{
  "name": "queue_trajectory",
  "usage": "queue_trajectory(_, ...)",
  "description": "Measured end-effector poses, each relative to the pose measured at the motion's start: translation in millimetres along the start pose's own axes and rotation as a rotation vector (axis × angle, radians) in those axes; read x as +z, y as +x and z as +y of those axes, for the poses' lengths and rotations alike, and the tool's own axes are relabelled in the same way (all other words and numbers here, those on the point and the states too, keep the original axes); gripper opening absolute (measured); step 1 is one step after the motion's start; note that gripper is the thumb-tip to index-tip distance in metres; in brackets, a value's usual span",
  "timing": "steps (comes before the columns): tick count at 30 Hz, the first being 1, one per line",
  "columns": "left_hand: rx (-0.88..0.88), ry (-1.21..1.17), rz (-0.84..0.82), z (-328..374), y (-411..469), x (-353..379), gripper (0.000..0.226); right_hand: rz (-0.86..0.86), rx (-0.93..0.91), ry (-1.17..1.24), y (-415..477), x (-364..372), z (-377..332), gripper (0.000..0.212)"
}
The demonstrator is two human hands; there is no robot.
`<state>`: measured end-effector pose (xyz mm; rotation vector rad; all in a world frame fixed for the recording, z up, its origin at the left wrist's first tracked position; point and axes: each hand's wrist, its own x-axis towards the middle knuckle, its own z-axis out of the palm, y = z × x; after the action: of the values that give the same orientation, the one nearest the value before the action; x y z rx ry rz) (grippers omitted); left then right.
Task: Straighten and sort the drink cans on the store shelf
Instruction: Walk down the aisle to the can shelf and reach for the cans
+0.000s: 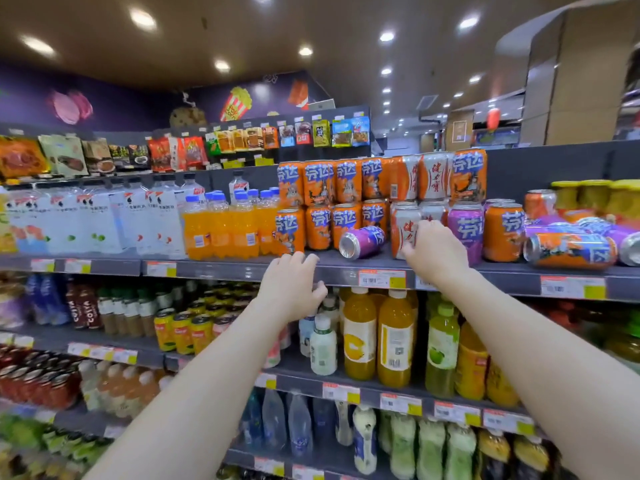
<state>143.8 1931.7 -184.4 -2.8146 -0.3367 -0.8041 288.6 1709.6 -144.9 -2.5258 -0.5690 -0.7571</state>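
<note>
While my right hand (434,252) curls its fingers round the upright white-and-orange 健力寶 can (401,232), a purple 芬达 can (362,241) lies toppled just left of those fingers. Its long axis slants back and rightward, silver end toward me. My left hand (291,289), loosely curled and holding nothing, sits at the shelf lip (225,271) just below-left of it, about as near.

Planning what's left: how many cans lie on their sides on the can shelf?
4 visible: purple can left of the white can the right hand grips; orange can far right; two purple cans behind it. Others may be hidden.
</note>
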Motion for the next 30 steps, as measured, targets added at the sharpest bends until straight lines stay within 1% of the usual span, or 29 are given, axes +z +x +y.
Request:
queue_trajectory(4, 0.07, -0.03, 0.035, 14, 34, 6, 0.052, 0.02, 0.012, -0.014, 11, 9, 10, 0.042)
queue_trajectory(6, 0.087, -0.042, 0.059, 16, 50, 7, 0.05, 0.036, 0.024, 0.024, 18, 10, 13, 0.043)
queue_trajectory(10, 0.103, -0.076, 0.087, 12, 70, 13, 0.052, 0.038, 0.01, 0.076, 22, 14, 16, 0.052)
queue_trajectory(14, 0.151, -0.077, 0.104, 10, 86, 20, 0.056, 0.05, 0.01, 0.076, 20, 18, 18, 0.059)
queue_trajectory(18, 0.192, -0.109, 0.135, 9, 104, 20, 0.052, 0.058, 0.034, 0.079, 23, 17, 17, 0.057)
queue_trajectory(22, 0.244, -0.148, 0.158, 8, 126, 19, 0.054, 0.082, 0.044, 0.055, 27, 7, 15, 0.05)
queue_trajectory(25, 0.266, -0.191, 0.182, 15, 141, 19, 0.06, 0.14, 0.07, 0.042, 27, 0, 18, 0.047)
queue_trajectory(30, 0.38, -0.214, 0.229, 37, 153, 28, 0.06, 0.284, 0.134, 0.021, 22, -6, 30, 0.053)
